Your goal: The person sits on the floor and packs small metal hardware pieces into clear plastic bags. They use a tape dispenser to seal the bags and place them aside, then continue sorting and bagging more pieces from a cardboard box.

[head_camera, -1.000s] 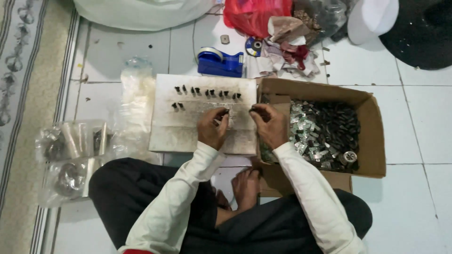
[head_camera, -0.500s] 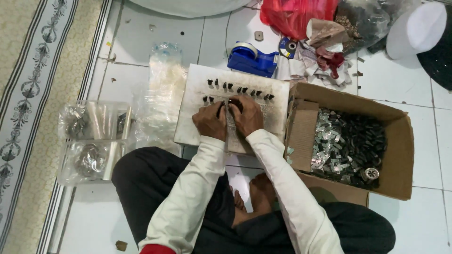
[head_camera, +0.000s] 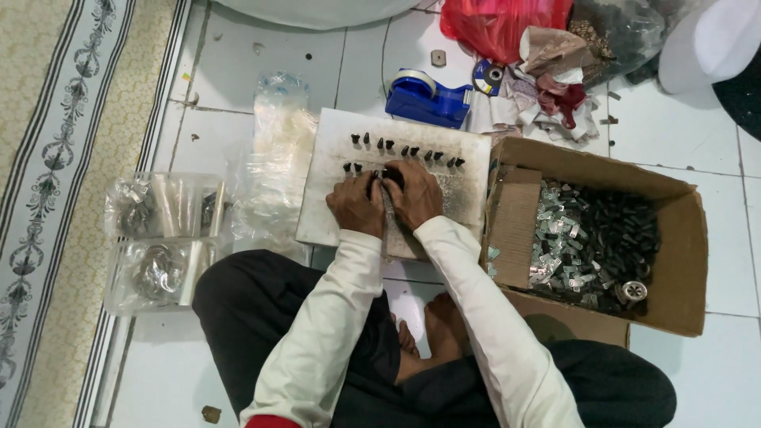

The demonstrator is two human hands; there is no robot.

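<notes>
While both hands meet over the flat white rectangular board (head_camera: 333, 198) on the floor, the left hand (head_camera: 357, 204) and right hand (head_camera: 414, 194) pinch a slim grey metal strip (head_camera: 388, 208), its long axis running toward the person. Two rows of small dark upright pieces (head_camera: 408, 150) already stand; the brown cardboard box (head_camera: 674, 238) still holds many.

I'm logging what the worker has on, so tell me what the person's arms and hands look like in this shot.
Both arms are covered by long, loose cream-white sleeves that reach the wrists; the left sleeve and right sleeve look alike, plain and slightly creased. A strip of red shows at the bottom edge by the left sleeve. The left hand and right hand are bare, no gloves; any rings or a watch cannot be made out.
</notes>
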